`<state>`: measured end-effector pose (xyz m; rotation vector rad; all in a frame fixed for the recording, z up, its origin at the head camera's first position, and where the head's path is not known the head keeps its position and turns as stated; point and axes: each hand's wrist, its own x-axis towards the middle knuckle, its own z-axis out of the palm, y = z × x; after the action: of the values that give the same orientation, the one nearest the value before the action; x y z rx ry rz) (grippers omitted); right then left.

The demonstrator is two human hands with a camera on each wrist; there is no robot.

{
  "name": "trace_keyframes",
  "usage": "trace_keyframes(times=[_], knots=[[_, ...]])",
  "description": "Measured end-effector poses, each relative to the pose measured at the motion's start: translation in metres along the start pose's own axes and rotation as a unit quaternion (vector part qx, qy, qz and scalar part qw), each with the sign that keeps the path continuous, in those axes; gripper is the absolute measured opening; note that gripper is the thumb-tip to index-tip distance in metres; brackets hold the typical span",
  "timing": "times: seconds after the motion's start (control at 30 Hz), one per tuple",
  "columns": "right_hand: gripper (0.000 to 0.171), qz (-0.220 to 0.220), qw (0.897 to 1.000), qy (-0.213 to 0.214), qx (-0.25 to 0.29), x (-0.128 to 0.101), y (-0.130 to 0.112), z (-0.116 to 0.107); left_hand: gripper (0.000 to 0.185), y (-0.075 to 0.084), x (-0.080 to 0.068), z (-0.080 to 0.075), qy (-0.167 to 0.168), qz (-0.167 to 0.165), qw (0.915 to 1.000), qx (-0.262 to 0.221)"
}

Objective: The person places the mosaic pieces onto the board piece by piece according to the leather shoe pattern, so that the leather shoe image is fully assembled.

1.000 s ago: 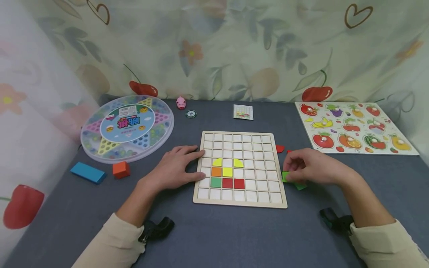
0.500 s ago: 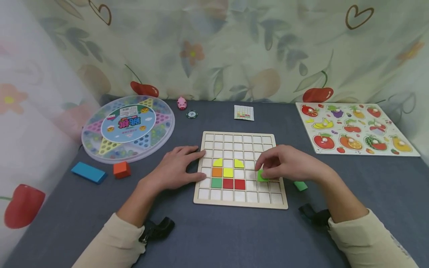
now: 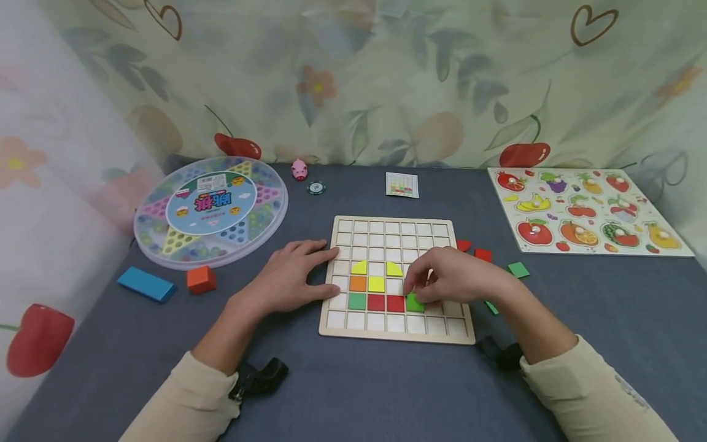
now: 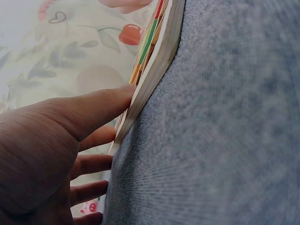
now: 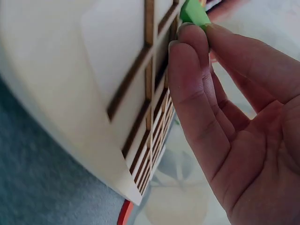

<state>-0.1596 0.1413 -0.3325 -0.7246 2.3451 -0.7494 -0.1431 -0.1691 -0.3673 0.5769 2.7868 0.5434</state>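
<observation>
A square wooden grid board (image 3: 394, 337) lies mid-table. My left hand (image 3: 289, 276) rests at its left edge, thumb and fingers spread and fairly straight; the left wrist view shows the thumb (image 4: 101, 103) touching the board's edge. Between thumb and fingertips my right hand (image 3: 455, 273) pinches a bright green square tile (image 3: 415, 303), right of two red tiles (image 3: 385, 303) in the same row. The right wrist view shows this tile (image 5: 193, 13) tilted at the grid. Other cells hold a darker green tile (image 3: 356, 301), an orange tile (image 3: 357, 283), a yellow square (image 3: 376, 284) and two yellow curved pieces (image 3: 394, 269).
Loose red tiles (image 3: 482, 255) and green tiles (image 3: 518, 269) lie right of the board. Behind it is a small pattern card (image 3: 402, 185). A fruit puzzle (image 3: 584, 212) is at right. At left are a round marble game (image 3: 265, 230), orange block (image 3: 200, 280) and blue block (image 3: 146, 284).
My right hand has carried the bright green tile leftward from beside the board to the cell by the red tiles. The left hand stays put.
</observation>
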Motion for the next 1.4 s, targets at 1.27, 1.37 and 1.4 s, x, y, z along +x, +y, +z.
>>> trace_keyframes(times=[1.27, 1.37, 1.4], knots=[[0.015, 0.000, 0.998, 0.055, -0.001, -0.033, 0.021, -0.019, 0.079, 0.001, 0.000, 0.000, 0.000, 0.005, 1.0000, 0.004], [0.020, -0.003, 0.999, 0.041, 0.009, -0.043, 0.031, -0.025, 0.079, 0.000, 0.000, 0.000, 0.000, 0.005, 1.0000, 0.003], [0.021, -0.003, 0.999, 0.036, 0.012, -0.047, 0.034, -0.027, 0.079, 0.000, 0.000, 0.000, 0.001, 0.005, 1.0000, 0.003]])
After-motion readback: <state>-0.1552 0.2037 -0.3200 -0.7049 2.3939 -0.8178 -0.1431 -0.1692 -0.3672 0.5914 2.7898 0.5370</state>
